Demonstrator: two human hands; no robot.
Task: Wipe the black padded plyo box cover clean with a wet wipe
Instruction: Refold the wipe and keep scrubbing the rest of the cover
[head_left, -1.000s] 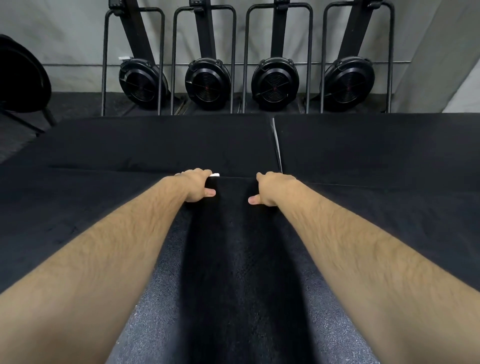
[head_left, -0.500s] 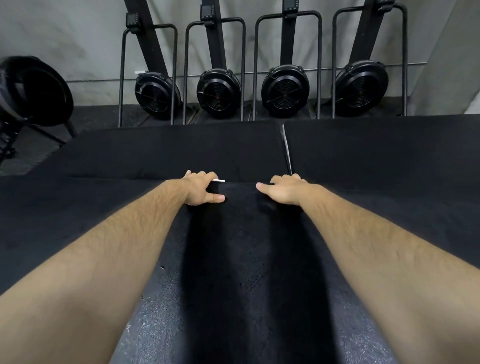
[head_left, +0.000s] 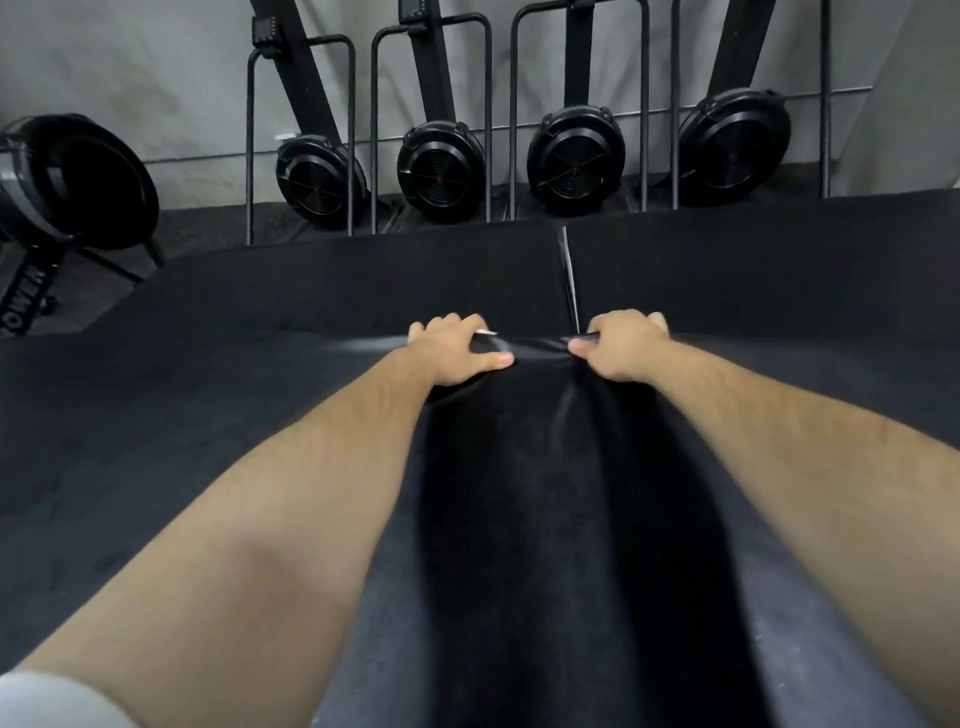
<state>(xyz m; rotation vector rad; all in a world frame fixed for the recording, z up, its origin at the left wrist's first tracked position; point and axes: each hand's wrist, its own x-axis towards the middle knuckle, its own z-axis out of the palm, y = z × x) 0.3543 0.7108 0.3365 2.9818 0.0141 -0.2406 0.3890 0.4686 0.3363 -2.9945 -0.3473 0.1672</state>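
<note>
Logged wide black padded plyo box cover (head_left: 208, 441) filling the frame from the near edge to a fold at mid-height, lying flat under both forearms. Beyond it, noted four black fan-wheel rowing machines (head_left: 440, 169) stored upright against the grey wall, well apart from the work.

Found left hand (head_left: 452, 353) and right hand (head_left: 621, 348) near each other at the cover's far fold, each gripping the fabric. Fingers (head_left: 447, 323) curled over the fold, thumbs pressed inward, cloth bunched into wrinkles between them.

Spotted thin white wet wipe (head_left: 487, 332) as a sliver only, tucked under the left fingers, not spread on the surface. Recorded a pale streak (head_left: 363, 345) just left of the left hand; damp or glare, cannot tell.

Judged progress: little shown as done. No wiping stroke under way, both hands busy gathering the cover. Read greyish speckled bands (head_left: 363, 649) near the bottom edge as possible dust, hence most of the top probably left to wipe. Cleaned share not determinable on black.
</note>
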